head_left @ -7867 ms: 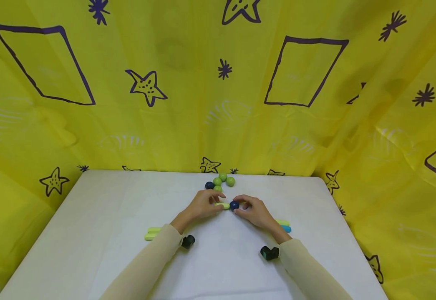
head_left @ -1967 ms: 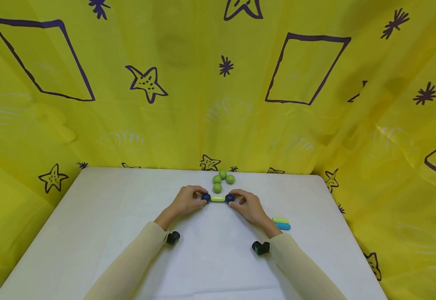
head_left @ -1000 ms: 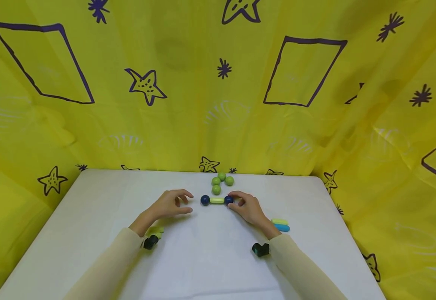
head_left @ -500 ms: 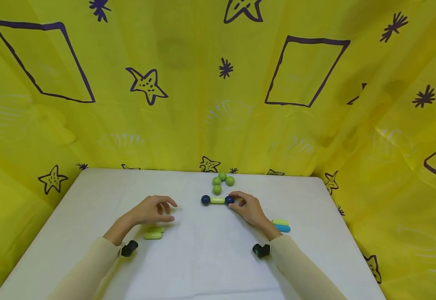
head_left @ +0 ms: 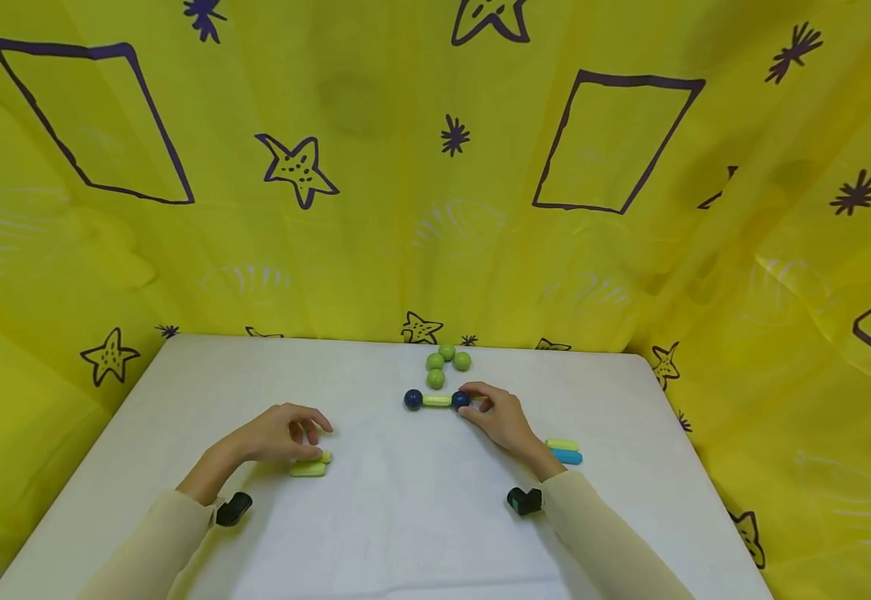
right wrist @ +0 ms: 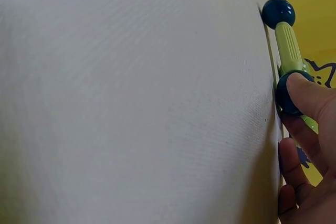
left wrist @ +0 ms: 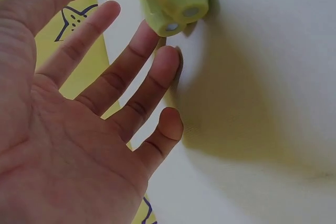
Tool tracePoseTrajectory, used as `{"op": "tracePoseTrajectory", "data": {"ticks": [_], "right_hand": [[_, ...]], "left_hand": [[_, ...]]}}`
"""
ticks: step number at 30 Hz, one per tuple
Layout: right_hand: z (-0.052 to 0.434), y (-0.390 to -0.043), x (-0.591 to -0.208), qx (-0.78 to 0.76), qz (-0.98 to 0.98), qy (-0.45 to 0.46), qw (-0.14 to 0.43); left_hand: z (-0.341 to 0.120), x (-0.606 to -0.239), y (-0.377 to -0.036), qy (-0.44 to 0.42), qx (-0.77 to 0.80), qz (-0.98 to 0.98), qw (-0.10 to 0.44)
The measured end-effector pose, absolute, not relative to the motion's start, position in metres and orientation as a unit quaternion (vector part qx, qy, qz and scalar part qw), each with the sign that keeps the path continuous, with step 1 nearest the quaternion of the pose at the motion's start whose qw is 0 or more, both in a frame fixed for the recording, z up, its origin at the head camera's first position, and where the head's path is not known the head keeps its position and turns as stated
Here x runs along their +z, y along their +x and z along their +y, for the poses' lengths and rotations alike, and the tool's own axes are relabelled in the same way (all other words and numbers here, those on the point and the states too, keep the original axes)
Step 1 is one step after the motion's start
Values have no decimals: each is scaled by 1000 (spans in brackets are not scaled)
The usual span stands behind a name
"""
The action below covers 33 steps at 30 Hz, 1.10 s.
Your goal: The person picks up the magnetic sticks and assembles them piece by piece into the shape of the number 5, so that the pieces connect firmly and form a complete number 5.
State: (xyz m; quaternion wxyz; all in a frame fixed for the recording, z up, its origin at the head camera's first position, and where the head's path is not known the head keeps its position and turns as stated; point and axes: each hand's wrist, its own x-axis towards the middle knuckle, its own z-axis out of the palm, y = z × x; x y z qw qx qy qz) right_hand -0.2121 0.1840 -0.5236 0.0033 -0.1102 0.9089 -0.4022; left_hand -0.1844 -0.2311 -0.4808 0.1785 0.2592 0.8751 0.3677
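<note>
My right hand (head_left: 504, 421) pinches a dark blue ball (right wrist: 286, 94) between thumb and fingers. That ball sits on the right end of a yellow-green magnetic rod (head_left: 438, 401), and a second dark blue ball (head_left: 413, 400) is on its left end, like a small dumbbell lying on the table. Over on the left, my left hand (head_left: 273, 435) hovers at two more yellow-green rods (head_left: 307, 470) lying side by side. In the left wrist view its fingers are loosely bent beside the rods' silver end discs (left wrist: 191, 11), not wrapped round them.
Several green balls (head_left: 435, 379) are clustered behind the dumbbell shape. Right of my right forearm lie a yellow-green rod (head_left: 563, 444) and a blue rod (head_left: 567, 457). A yellow patterned curtain (head_left: 375, 250) surrounds the white table (head_left: 435, 517) at the back and sides.
The loose dark blue ball was joined to the rod's left end. My left hand then let go and moved left and nearer, to the rod pair. My right hand keeps its pinch.
</note>
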Motion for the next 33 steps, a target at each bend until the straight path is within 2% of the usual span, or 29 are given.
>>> {"op": "tracePoseTrajectory", "data": {"ticks": [12,21,33], "right_hand": [[184,-213,-525,-402,910,-105,6],[184,-213,-525,-399,911,-106,4],[183,-212,-524,-399,911,-103,6]], "left_hand": [[-232,-482,-183,284,377,864,177],[-227,-483,-183,296,359,875,134],[-224,-486,-186,282,342,884,148]]}}
